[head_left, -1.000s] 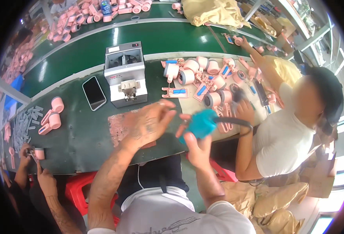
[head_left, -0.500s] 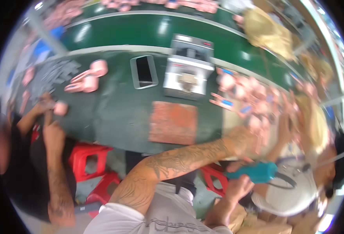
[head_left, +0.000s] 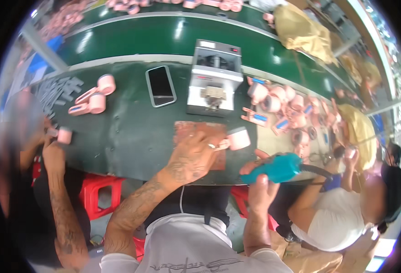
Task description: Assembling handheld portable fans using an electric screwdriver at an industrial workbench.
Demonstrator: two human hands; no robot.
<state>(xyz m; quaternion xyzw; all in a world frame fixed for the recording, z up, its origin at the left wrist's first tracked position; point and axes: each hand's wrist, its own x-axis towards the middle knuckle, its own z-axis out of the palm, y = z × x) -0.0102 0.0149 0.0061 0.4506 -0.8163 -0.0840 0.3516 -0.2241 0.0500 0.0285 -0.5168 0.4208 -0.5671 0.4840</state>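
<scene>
So, left hand [head_left: 192, 158] clamped around a pink spool part [head_left: 238, 139], pinning it at the right edge of a reddish mat [head_left: 192, 129] on the green workbench [head_left: 127, 136]. Right hand [head_left: 260, 190] wrapped tight on a teal power screwdriver [head_left: 278, 167], just right of that spool. Farther back: grey machine [head_left: 214, 77], phone [head_left: 160, 85] to its left, more pink spools [head_left: 282, 102] piled right.
</scene>
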